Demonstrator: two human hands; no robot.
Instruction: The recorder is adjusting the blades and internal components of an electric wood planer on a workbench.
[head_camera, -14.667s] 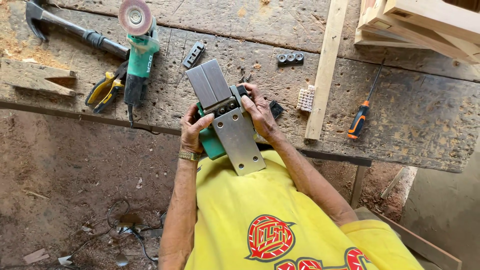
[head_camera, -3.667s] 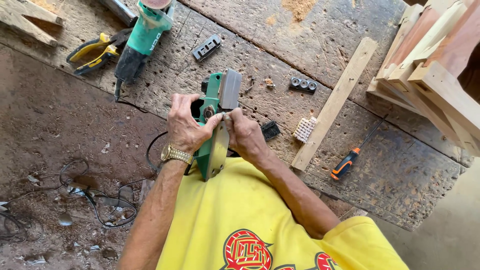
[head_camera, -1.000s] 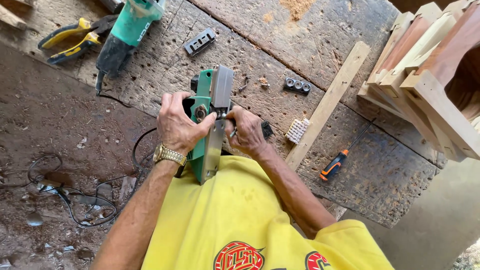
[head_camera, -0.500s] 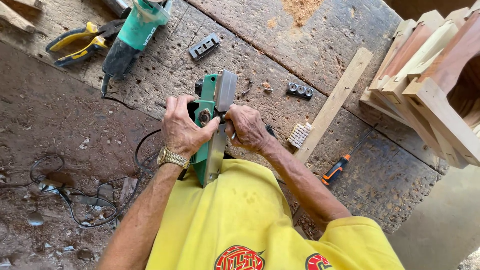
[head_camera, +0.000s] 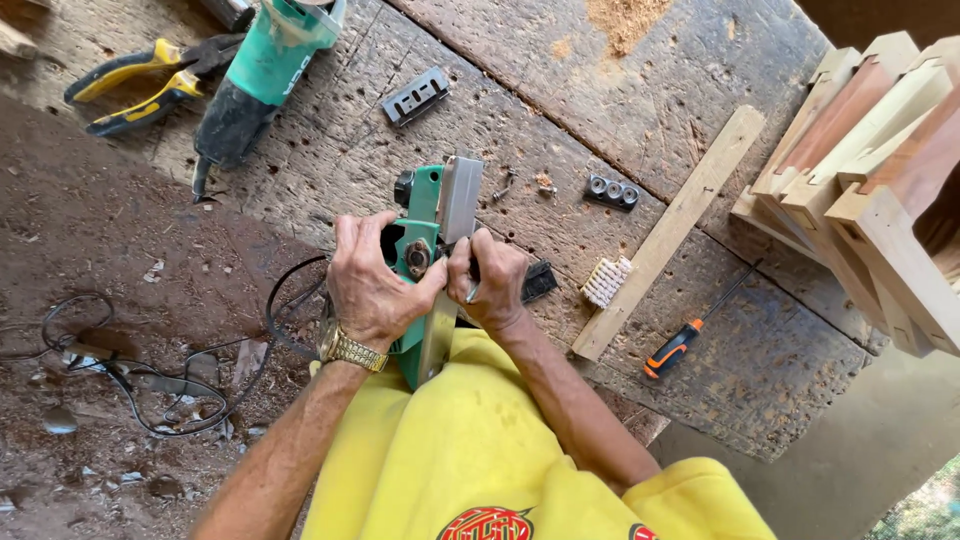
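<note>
We have the green electric hand planer with its grey metal sole (head_camera: 432, 262) tipped on its side at the near edge of the worn, pitted wooden workbench (head_camera: 400, 130), its lower end against our yellow shirt. Our left hand (head_camera: 372, 285) is wrapped around the green body, fingers closed on it, gold watch at the wrist. Our right hand (head_camera: 490, 280) is pinched together against the planer's side, just beside the round fitting there; whether it holds a small tool or only presses on the housing, we cannot tell.

We judge this to be work on the planer's side fitting, a tightening or loosening, with the left hand bracing. The next move seems to call for steady counter-pressure from the left and a small, firm turn from the right.

Just right of the grip lie a small black flat part (head_camera: 538, 281) and a pale bristled brush block (head_camera: 607, 281). Further right are a light wooden slat (head_camera: 668, 230) and an orange-and-black handled screwdriver (head_camera: 678, 345). Beyond the grip sits a black block with round holes (head_camera: 612, 190) and a grey slotted metal plate (head_camera: 417, 96). Far left of it are a green angle grinder (head_camera: 262, 80) and yellow-handled pliers (head_camera: 140, 85). The grinder bears a dark printed mark; no packages or signs show.
</note>
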